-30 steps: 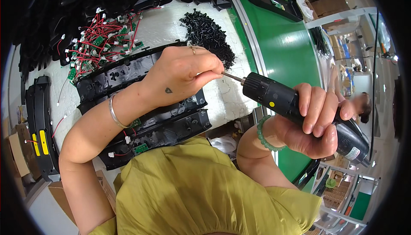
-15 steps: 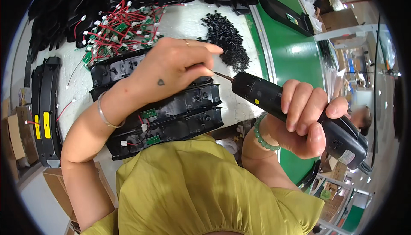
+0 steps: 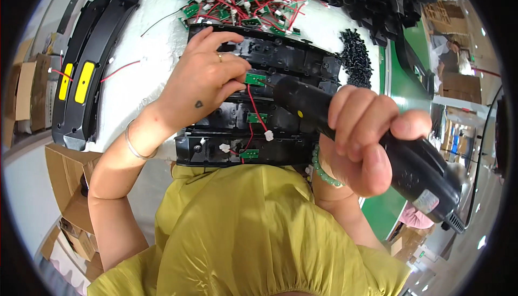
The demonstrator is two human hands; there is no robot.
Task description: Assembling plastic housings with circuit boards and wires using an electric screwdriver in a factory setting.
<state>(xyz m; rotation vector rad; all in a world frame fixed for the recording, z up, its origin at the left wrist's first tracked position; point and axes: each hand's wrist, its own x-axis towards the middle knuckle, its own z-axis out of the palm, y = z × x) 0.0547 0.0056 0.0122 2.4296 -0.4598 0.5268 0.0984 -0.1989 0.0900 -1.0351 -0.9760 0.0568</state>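
Lead: Where's the board?

Me: Green circuit board [image 3: 252,78] sits in a black housing [image 3: 325,86], third row counting from the table's near edge. Its red lead [image 3: 255,103] hangs toward that edge, ending in a white plug [image 3: 268,135].

Lead: Grip?

Me: Right hand [image 3: 364,137] is wrapped fully round the electric screwdriver [image 3: 415,174], thumb and fingers closed on its black body. Bit [image 3: 268,84] points at the board's right end; too small to tell if it's seated on a screw. Left hand [image 3: 202,75] is at the board's left end, thumb and index a little apart, other fingers raised. Can't tell if they're pinching anything.

Lead: Other rows?

Me: Two more housings nearer the near edge, each with a green board, [image 3: 257,118] and [image 3: 249,154]. One more row on the far side.

Lead: Rest of the table?

Me: White table top [image 3: 145,53]. Heap of wired boards [image 3: 248,2] toward the far edge, middle. Black screws [image 3: 356,58] piled by the right edge. Two long black parts with yellow pads [image 3: 84,82] along the left edge. More black parts [image 3: 372,4] heaped at the far right corner. Green surface [image 3: 399,64] past the right edge.
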